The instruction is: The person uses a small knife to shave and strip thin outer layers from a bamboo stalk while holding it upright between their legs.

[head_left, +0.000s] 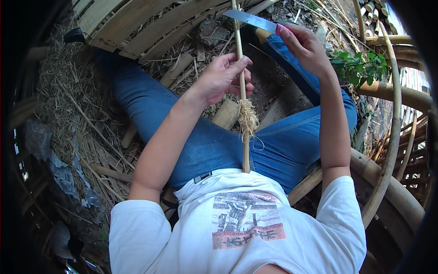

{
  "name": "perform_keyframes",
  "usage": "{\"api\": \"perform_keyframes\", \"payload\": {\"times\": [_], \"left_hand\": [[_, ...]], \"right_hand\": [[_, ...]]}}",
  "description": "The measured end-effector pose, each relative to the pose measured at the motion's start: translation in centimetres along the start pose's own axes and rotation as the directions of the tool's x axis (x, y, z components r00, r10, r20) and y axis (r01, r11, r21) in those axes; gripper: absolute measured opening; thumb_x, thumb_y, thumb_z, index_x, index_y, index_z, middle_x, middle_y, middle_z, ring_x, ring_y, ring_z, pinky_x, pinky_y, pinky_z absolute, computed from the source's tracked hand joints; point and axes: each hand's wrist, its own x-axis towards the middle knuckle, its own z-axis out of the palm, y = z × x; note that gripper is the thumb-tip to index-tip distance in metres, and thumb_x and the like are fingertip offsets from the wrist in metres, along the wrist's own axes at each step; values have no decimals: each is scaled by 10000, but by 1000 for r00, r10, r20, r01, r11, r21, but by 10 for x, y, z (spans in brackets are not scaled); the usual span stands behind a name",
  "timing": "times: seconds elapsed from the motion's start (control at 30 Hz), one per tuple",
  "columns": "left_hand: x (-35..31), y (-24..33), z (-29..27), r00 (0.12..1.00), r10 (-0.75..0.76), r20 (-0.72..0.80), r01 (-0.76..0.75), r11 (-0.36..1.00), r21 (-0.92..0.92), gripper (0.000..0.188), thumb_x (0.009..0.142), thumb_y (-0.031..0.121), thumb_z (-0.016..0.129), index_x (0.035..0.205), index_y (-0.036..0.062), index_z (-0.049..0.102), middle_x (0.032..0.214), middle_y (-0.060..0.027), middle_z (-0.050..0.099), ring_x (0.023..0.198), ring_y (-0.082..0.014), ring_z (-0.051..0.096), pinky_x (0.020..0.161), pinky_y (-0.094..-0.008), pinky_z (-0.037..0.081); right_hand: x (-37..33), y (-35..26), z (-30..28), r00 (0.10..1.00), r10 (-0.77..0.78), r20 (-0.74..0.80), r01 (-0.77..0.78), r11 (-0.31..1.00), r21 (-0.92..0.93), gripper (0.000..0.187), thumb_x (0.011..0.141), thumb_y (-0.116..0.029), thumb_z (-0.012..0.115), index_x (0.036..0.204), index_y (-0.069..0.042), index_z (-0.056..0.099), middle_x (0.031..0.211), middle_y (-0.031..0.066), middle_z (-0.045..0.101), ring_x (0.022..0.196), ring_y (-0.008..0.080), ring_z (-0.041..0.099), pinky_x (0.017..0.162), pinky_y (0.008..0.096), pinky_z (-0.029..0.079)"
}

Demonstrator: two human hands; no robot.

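A thin bamboo stick (pixel 246 150) runs upright in front of me, its lower end against my white shirt at the waist. My left hand (pixel 223 77) is closed around it at about mid-length. Below that hand a tuft of curly pale shavings (pixel 248 118) clings to the stick. My right hand (pixel 305 48) grips a knife (pixel 255 21) by its handle, a bit of pink showing at the fingers. The blade points left and crosses the upper part of the stick, where more shavings gather. Whether the edge bites into the wood I cannot tell.
A panel of bamboo slats (pixel 150 23) stands at the far left. Bent bamboo poles (pixel 393 114) and a leafy green plant (pixel 360 67) are on the right. Straw-like shavings (pixel 68 114) and bamboo pieces litter the ground around my jeans-clad legs. Crumpled plastic (pixel 64 176) lies at left.
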Motion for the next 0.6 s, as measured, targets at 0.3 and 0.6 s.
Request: {"api": "perform_keyframes", "payload": {"times": [0.3, 0.6], "left_hand": [[-14, -7, 11, 958, 117, -261, -139, 988, -66, 359, 1043, 356, 474, 1203, 39, 526, 954, -85, 612, 893, -169, 643, 731, -381, 585], [8, 71, -36, 673, 687, 274, -392, 16, 920, 285, 1004, 282, 542, 1022, 15, 639, 775, -89, 636, 664, -177, 563, 644, -333, 478]], "right_hand": [[10, 10, 44, 978, -205, -34, 176, 907, -383, 304, 990, -301, 572, 971, -14, 671, 621, 161, 530, 549, 236, 485, 543, 362, 381], [38, 14, 52, 984, -159, 83, 180, 878, -444, 303, 971, -325, 575, 1022, -55, 704, 693, 177, 615, 622, 338, 590, 597, 416, 454]]}}
